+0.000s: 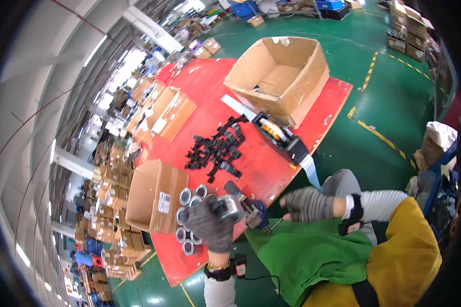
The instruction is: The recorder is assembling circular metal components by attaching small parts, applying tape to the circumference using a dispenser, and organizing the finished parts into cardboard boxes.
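My left hand (208,225), in a grey knit glove, closes around a shiny metal cylindrical part (232,209) at the table's near edge. Its fingers partly cover the part. Right beside it is a small bench vise (253,211) with a dark blue body and a thin rod handle (276,224). To the right of the vise, my gloved right hand (308,204) hovers near that handle, thumb apart from the half-bent fingers, with nothing visible in it. Several metal rings (188,247) stand left of and beneath my left hand. Farther in lies a pile of black plastic clips (217,149).
A large open cardboard box (276,71) stands on the far part of the red table (189,102). A label dispenser (279,135) with a white strip sits before it. Another open carton (159,197) is at the left edge. A green cloth (312,250) covers my lap.
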Demonstrator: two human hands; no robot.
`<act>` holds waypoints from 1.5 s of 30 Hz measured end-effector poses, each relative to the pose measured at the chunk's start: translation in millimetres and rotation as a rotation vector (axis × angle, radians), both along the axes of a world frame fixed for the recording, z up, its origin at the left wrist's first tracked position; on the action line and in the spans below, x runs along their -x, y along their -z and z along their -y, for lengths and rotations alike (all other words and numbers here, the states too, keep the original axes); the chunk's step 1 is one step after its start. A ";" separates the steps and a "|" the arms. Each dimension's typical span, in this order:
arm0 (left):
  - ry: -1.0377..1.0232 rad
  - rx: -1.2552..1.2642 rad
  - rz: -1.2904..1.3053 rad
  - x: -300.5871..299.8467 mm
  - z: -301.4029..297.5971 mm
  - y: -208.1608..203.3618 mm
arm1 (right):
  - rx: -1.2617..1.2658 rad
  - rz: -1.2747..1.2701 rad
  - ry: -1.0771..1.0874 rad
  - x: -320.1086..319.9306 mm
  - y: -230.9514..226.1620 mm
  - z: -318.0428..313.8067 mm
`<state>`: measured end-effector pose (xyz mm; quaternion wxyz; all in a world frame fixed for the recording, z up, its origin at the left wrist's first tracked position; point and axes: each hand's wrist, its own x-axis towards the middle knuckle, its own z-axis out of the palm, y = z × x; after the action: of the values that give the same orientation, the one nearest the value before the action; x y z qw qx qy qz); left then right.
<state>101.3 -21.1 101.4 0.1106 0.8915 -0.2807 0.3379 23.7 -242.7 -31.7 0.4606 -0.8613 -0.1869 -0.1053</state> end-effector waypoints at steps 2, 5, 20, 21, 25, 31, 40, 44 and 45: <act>0.027 0.096 -0.083 4.5 2.7 -14.4 | 0.013 0.074 0.031 -10.3 -60.8 14.5; 0.057 0.033 -0.193 6.3 40.9 -41.1 | -0.292 0.087 -0.087 -17.8 -114.4 16.2; 0.082 0.308 -0.547 30.1 -71.3 18.7 | -0.662 0.173 0.399 -120.2 -193.6 225.4; 0.022 0.292 -0.567 38.6 -90.8 34.9 | -0.564 0.299 0.512 -145.2 -200.6 262.5; -0.175 0.358 -0.708 70.9 -131.6 65.3 | -0.435 0.114 0.699 -190.9 -256.0 333.0; -0.308 0.531 -0.810 93.8 -163.3 83.0 | -0.112 -0.537 0.468 -272.9 -220.1 297.3; -0.309 0.643 -0.964 88.1 -200.5 141.8 | 1.267 -0.568 -0.344 -395.9 -61.0 267.7; -0.342 0.619 -0.992 88.8 -185.8 131.9 | 1.416 -0.730 -0.362 -395.5 -50.8 250.8; -0.355 0.588 -0.985 86.9 -177.2 118.0 | 1.415 -0.747 -0.372 -395.6 -49.1 246.7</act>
<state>14.4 156.2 -16.6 0.4117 0.9084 0.0619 -0.0381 419.3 -489.4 17.3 -0.1495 -0.8812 -0.1832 0.4092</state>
